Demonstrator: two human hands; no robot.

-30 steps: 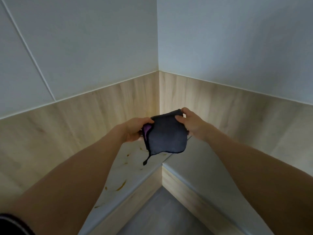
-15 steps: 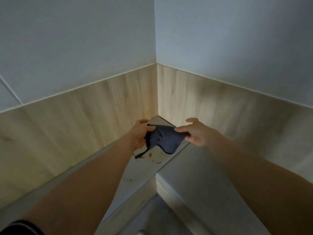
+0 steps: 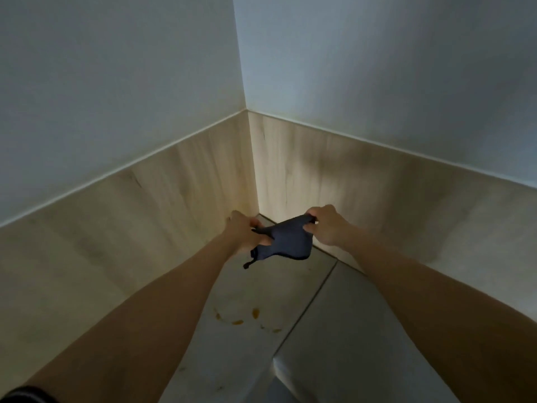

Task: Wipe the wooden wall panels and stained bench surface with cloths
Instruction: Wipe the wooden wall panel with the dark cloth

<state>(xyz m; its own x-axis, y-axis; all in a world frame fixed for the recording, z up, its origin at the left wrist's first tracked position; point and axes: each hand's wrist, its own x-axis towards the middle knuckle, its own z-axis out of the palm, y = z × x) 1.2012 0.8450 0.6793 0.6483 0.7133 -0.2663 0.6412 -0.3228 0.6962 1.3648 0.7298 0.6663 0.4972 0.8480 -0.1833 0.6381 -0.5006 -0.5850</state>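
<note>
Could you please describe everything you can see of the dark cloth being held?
The dark cloth is a soft, dark navy fabric, bunched and sagging in the middle. The left hand and right hand pinch its two ends, stretching it in the air above the stained bench. A thin loop dangles from its lower left edge.
</note>
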